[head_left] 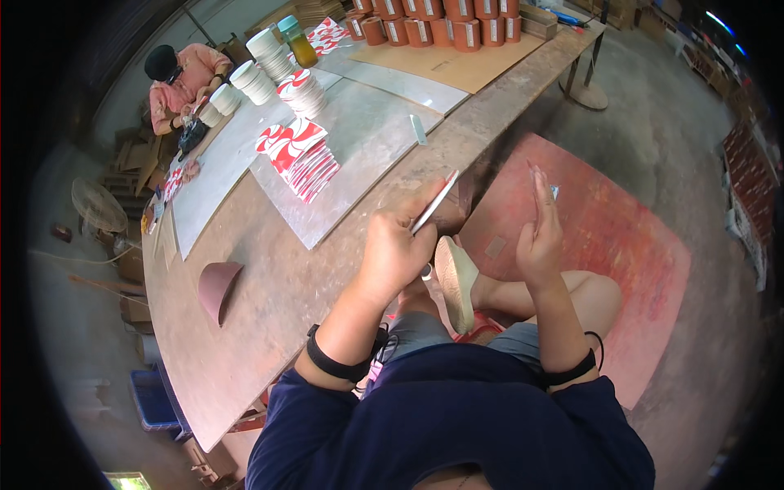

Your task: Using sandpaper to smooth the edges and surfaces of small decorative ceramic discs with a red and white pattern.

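Between the thumb and fingers of my left hand (390, 249) is a thin white flat piece (435, 202), seen nearly edge-on and tilted, above the table's near edge. My right hand (541, 229) is raised apart from it, its fingers stretched upward and close together. A small pale blue-white bit (554, 191) shows beside those fingers; whether it touches them I cannot tell. Beyond my left hand, a fanned row of red-and-white swirl-printed pieces (300, 159) lies on a grey sheet (359, 196). A taller stack of similar round pieces (300, 94) stands behind it.
White stacks (253, 84) and a bottle (297, 42) stand farther back; reddish-brown cylinders (433, 31) crowd the far end. A curved brown piece (219, 290) lies at left on the table (245, 359). Another person (188, 82) works across it. A red board (604, 245) lies at right.
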The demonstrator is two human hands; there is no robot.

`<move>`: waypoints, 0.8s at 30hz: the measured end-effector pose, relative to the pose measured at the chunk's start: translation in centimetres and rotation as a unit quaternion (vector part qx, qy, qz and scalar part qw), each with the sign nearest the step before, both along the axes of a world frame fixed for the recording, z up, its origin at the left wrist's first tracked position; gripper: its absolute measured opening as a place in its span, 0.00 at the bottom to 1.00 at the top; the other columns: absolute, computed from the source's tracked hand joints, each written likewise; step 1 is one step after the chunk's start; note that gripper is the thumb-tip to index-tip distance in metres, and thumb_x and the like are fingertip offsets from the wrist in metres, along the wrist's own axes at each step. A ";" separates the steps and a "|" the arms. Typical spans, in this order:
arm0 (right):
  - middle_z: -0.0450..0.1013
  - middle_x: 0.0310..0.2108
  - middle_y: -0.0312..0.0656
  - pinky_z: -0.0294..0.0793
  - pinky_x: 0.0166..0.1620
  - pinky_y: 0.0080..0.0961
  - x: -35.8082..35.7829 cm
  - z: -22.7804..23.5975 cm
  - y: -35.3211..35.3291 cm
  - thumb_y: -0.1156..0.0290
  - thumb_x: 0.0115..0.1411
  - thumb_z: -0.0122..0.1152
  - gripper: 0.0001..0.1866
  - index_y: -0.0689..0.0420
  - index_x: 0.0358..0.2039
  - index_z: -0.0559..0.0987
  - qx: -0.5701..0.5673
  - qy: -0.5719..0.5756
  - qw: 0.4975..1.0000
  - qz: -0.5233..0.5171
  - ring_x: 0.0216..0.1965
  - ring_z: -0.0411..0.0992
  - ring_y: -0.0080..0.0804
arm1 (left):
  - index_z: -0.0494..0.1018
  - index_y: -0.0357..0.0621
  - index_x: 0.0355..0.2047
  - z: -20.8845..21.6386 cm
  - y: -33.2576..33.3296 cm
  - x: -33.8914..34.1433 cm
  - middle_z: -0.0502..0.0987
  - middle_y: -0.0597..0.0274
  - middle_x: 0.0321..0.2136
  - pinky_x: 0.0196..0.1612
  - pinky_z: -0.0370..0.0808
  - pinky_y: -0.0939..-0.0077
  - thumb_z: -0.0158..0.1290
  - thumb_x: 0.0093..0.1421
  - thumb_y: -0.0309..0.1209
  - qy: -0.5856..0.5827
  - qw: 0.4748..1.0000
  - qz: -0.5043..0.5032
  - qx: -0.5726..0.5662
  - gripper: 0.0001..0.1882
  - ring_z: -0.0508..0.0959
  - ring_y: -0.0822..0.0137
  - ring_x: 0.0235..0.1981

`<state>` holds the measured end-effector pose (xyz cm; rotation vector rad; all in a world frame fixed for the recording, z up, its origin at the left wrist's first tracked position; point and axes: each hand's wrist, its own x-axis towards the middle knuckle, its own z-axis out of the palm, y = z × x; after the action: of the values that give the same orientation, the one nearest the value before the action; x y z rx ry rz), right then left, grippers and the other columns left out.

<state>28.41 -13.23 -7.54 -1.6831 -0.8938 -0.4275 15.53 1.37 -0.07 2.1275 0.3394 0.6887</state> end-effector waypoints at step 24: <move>0.62 0.53 0.49 0.53 0.56 0.48 -3.3 6.3 1.2 0.73 0.51 0.47 0.22 0.64 0.48 0.69 -0.187 -0.320 0.927 0.059 0.55 0.59 0.48 | 0.75 0.42 0.29 0.4 -0.6 -1.0 0.75 0.57 0.24 0.28 0.71 0.69 0.53 0.37 0.18 -0.155 0.920 0.115 0.341 0.15 0.75 0.57 0.25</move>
<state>25.14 -12.03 -1.22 -1.8456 -1.6314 -0.7880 14.57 0.75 0.33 2.5862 0.1881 1.4283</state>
